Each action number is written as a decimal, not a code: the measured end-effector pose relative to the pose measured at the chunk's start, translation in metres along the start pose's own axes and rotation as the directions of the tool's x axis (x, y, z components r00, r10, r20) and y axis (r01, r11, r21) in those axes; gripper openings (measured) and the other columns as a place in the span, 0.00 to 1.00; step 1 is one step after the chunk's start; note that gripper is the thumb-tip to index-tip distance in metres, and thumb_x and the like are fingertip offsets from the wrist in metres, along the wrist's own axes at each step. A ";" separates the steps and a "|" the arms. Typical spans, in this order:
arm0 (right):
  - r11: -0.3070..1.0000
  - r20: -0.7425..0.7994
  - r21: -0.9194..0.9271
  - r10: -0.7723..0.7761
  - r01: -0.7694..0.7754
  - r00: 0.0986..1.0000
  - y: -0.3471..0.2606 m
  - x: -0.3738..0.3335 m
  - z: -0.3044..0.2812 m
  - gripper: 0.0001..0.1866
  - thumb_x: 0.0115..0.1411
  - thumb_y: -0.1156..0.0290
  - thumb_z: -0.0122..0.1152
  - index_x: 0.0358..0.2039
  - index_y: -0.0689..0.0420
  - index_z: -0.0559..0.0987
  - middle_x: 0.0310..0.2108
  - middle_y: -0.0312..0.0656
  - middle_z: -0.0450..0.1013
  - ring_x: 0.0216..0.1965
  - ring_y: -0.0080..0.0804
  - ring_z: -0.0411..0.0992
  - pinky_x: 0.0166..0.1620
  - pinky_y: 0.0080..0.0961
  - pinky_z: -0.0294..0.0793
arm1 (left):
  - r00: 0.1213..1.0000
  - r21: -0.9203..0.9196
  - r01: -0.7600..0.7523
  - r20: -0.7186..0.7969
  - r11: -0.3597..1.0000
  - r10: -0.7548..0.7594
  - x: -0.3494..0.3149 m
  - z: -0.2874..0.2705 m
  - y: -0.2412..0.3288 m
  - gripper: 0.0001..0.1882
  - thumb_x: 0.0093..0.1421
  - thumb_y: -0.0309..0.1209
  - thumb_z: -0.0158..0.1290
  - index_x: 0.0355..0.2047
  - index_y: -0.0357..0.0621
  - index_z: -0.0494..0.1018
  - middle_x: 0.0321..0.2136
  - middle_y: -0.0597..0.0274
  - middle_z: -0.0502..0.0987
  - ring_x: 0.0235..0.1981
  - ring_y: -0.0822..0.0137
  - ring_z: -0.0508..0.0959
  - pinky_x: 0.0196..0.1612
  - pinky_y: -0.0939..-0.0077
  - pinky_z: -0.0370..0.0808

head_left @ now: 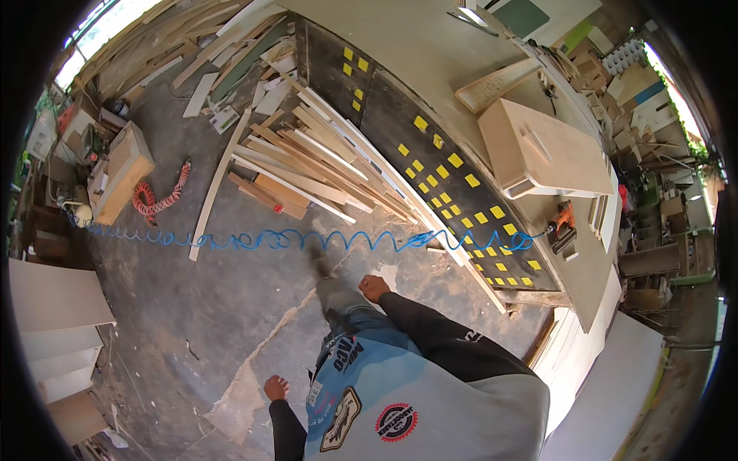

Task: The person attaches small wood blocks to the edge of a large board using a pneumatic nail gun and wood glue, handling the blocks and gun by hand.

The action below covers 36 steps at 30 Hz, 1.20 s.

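Note:
My left hand (277, 387) hangs low over the grey floor, its fingers loosely bent and a little apart, holding nothing I can see. My right hand (374, 288) is curled into a loose fist in front of my body, with nothing showing in it. Just beyond it a blue coiled air hose (369, 240) stretches across the view at about leg height. The hose runs to an orange-and-black nail gun (565, 217) lying on the workbench (423, 46) at the right. Behind the nail gun stands a pale wooden box-like piece (538, 150). Neither hand touches these things.
Long wooden strips (307, 161) lie piled on the floor against the bench's dark side panel with yellow patches (430, 180). At the left are a wooden box (123, 173) and a red coiled hose (160, 192). Pale boards (58, 307) stand at the left edge.

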State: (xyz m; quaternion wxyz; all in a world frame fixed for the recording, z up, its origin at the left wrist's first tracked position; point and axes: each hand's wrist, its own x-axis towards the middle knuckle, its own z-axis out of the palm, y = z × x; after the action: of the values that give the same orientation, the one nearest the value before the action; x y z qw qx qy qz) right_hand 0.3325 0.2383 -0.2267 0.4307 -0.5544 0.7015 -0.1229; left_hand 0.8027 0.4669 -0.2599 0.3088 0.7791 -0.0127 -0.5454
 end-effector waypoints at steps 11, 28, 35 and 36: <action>0.814 0.343 -0.580 0.204 0.036 0.917 -0.114 0.154 0.083 0.19 0.56 0.56 0.60 0.36 0.61 0.84 0.41 0.58 0.79 0.47 0.56 0.77 0.50 0.45 0.77 | 0.952 -0.062 -0.296 -0.096 0.953 0.289 0.060 -0.054 0.179 0.15 0.61 0.34 0.56 0.46 0.42 0.77 0.32 0.60 0.81 0.28 0.66 0.83 0.26 0.74 0.75; 0.688 0.407 -0.013 -0.659 0.725 0.632 -0.732 0.445 0.422 0.12 0.60 0.62 0.57 0.30 0.58 0.81 0.30 0.54 0.79 0.36 0.55 0.77 0.39 0.47 0.74 | 0.965 -0.125 0.171 -0.181 0.977 -0.192 0.156 -0.156 0.204 0.15 0.59 0.41 0.51 0.37 0.45 0.78 0.29 0.55 0.81 0.25 0.55 0.82 0.23 0.61 0.75; 0.750 0.492 -0.402 -0.307 0.525 0.815 -0.683 0.488 0.461 0.16 0.56 0.57 0.62 0.37 0.56 0.85 0.45 0.55 0.79 0.48 0.54 0.77 0.51 0.48 0.76 | 0.998 0.398 0.037 -0.062 0.917 -0.013 0.289 -0.314 0.336 0.12 0.54 0.44 0.55 0.31 0.54 0.80 0.28 0.58 0.82 0.29 0.55 0.82 0.29 0.53 0.75; 0.365 0.664 -0.695 -0.006 0.620 0.748 -0.614 0.544 0.465 0.13 0.55 0.59 0.63 0.36 0.52 0.85 0.46 0.51 0.79 0.49 0.50 0.78 0.51 0.45 0.77 | 0.992 0.583 -0.122 0.039 0.803 0.122 0.330 -0.345 0.367 0.11 0.53 0.44 0.55 0.30 0.55 0.81 0.28 0.59 0.82 0.29 0.55 0.82 0.30 0.52 0.75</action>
State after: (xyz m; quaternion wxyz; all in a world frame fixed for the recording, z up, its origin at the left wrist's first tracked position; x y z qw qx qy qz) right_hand 1.0818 -0.3189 -0.3603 0.2210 -0.8329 0.3689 0.3484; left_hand 1.3486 0.2132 -0.2820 0.0890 0.8339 -0.2294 -0.4941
